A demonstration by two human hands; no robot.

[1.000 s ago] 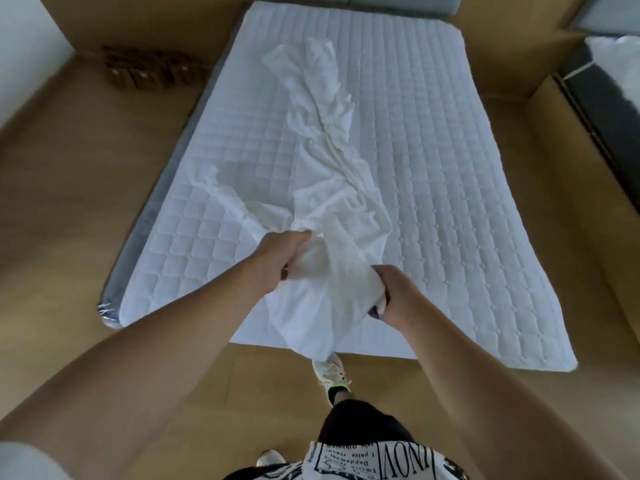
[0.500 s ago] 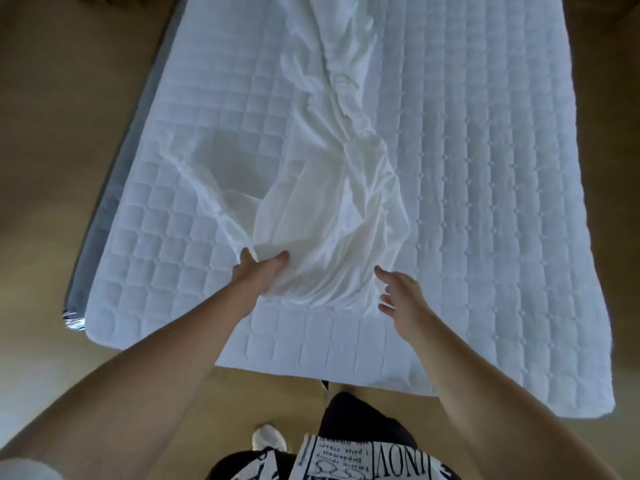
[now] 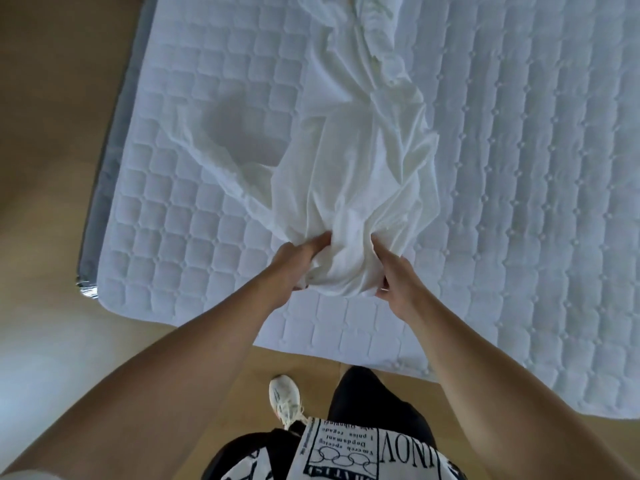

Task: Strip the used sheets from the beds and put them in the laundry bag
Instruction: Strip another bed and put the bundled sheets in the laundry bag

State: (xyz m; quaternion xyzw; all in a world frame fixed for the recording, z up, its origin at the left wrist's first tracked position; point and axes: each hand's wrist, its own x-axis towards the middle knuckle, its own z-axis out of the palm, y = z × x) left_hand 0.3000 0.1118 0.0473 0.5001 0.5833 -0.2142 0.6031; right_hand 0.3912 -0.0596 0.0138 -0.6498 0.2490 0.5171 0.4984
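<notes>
Head view, sheet: a loose white sheet (image 3: 349, 174) lies bunched in a long crumpled ridge down the middle of the mattress (image 3: 519, 202), running from the top edge of the frame to the foot end nearest the person.
Head view, left hand: the left hand (image 3: 299, 263) is at the sheet's near left side, thumb on top of the cloth and fingers curled into the folds, holding a gather of it.
Head view, right hand: the right hand (image 3: 396, 275) grips the near right side of the same bunch, thumb pressed into the fabric; the fingertips are tucked under the cloth and only partly visible, so the depth of the hold is uncertain.
Head view, hands relative: the two hands are close together, the gathered end of the sheet between them, just above the mattress's foot edge.
Head view, mattress: quilted white top, bare apart from the sheet; a grey side panel (image 3: 110, 140) shows along its left edge.
Head view, floor: wooden floor (image 3: 52, 98) surrounds the bed; a white shoe (image 3: 285, 400) stands on it below the mattress edge.
Head view, clothing: a black and white printed garment (image 3: 346, 452) fills the bottom centre.
</notes>
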